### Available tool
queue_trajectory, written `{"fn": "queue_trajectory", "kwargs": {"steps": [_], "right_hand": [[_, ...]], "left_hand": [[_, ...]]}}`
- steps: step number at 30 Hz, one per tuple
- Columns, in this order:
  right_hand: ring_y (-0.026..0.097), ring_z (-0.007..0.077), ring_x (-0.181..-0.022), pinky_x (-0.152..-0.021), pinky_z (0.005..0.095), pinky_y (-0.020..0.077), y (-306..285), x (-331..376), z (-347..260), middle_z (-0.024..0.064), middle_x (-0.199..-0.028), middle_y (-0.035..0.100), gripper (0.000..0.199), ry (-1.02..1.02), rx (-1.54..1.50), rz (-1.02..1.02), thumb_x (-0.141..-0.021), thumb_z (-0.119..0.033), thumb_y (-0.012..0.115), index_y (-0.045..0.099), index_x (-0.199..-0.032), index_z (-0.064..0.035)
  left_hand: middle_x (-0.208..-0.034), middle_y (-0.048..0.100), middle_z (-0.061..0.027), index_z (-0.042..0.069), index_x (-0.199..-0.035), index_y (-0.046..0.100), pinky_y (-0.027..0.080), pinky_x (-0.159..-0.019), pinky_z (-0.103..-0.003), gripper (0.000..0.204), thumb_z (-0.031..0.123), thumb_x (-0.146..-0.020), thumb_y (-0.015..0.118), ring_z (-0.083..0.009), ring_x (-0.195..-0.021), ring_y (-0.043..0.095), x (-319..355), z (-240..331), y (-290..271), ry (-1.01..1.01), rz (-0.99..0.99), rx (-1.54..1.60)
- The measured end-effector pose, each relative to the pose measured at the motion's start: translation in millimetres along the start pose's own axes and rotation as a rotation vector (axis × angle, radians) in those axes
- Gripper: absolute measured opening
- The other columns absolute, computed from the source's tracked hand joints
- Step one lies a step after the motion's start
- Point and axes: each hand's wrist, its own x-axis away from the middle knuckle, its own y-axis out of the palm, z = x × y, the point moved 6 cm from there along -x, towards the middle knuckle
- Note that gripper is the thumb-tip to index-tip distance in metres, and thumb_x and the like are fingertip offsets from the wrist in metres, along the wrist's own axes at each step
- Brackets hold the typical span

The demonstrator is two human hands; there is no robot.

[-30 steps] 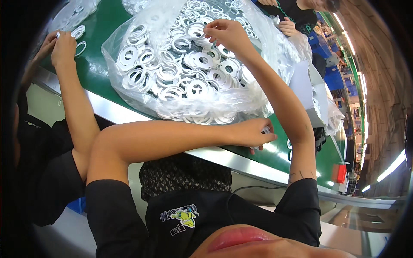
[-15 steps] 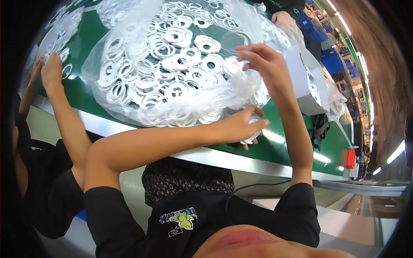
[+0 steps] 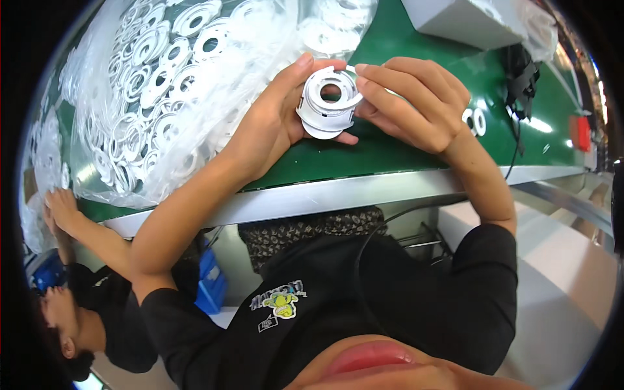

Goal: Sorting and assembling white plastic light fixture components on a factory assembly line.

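Note:
Over the near edge of the green table, my left hand (image 3: 274, 120) grips a white round plastic part (image 3: 323, 125) with a dark centre hole and side tabs. Its thumb and fingers wrap around the part's left side and underneath. A thin white ring (image 3: 355, 101) rests against the upper face of that part, and the fingertips of my right hand (image 3: 416, 101) pinch it at the right edge. Left of my hands lies a clear plastic bag (image 3: 97, 193) of many similar white rings and flanged discs (image 3: 210, 45).
Loose white rings (image 3: 480, 121) lie behind my right wrist. A white box (image 3: 455, 29) stands at the back right, near black straps (image 3: 522, 84) and a red block (image 3: 579, 133). A metal rail (image 3: 292, 198) borders the table. At left, a co-worker's hand (image 3: 63, 209) touches another bag.
My right hand has come down from above the bag to meet the left. My left hand now holds the round part up with the ring against it. The view has shifted rightward.

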Motion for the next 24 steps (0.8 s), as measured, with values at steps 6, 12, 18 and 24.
{"fn": "queue_trajectory", "kwargs": {"steps": [6, 12, 18, 24], "right_hand": [[0.057, 0.0131, -0.072, -0.053, 0.0223, 0.0386, 4.6, 14.4, -11.5, 0.0014, -0.077, 0.058, 0.016, -0.034, 0.081, 0.038, -0.061, -0.016, 0.063, 0.057, -0.074, -0.0076], [0.054, 0.0129, -0.072, -0.055, 0.0220, 0.0383, 7.3, 14.0, -16.0, 0.0001, -0.071, 0.050, 0.016, -0.056, 0.111, -0.018, -0.065, -0.020, 0.062, 0.052, -0.070, -0.0087], [0.055, 0.0138, -0.074, -0.056, 0.0237, 0.0414, 11.2, 10.3, -16.6, 0.0016, -0.075, 0.050, 0.017, -0.099, 0.011, -0.101, -0.066, -0.022, 0.062, 0.053, -0.074, -0.0092], [0.062, 0.0240, -0.076, -0.061, 0.0301, 0.0492, -0.6, 7.6, 8.0, 0.0077, -0.086, 0.064, 0.023, 0.113, -0.330, -0.204, -0.067, -0.011, 0.075, 0.064, -0.086, -0.0030]], "left_hand": [[-0.121, 0.052, -0.0154, 0.000, -0.139, 0.030, 0.054, -0.081, -0.042, 0.056, 0.038, -0.097, 0.026, -0.0263, -0.106, 0.057, 1.0, -9.6, 4.8, -0.012, 0.024, -0.093], [-0.113, 0.054, -0.0158, -0.001, -0.137, 0.031, 0.053, -0.076, -0.040, 0.047, 0.025, -0.098, 0.030, -0.0263, -0.091, 0.060, 3.5, -6.2, 5.0, -0.005, 0.056, -0.099], [-0.113, 0.054, -0.0151, -0.001, -0.139, 0.029, 0.053, -0.070, -0.036, 0.045, 0.019, -0.098, 0.031, -0.0213, -0.092, 0.059, 8.3, -5.0, 0.9, 0.011, 0.096, -0.173], [-0.106, 0.057, -0.0126, 0.003, -0.137, 0.032, 0.051, -0.071, -0.028, 0.041, 0.022, -0.101, 0.036, -0.0193, -0.079, 0.062, 5.2, -7.2, -0.7, 0.025, 0.047, -0.219]]}}
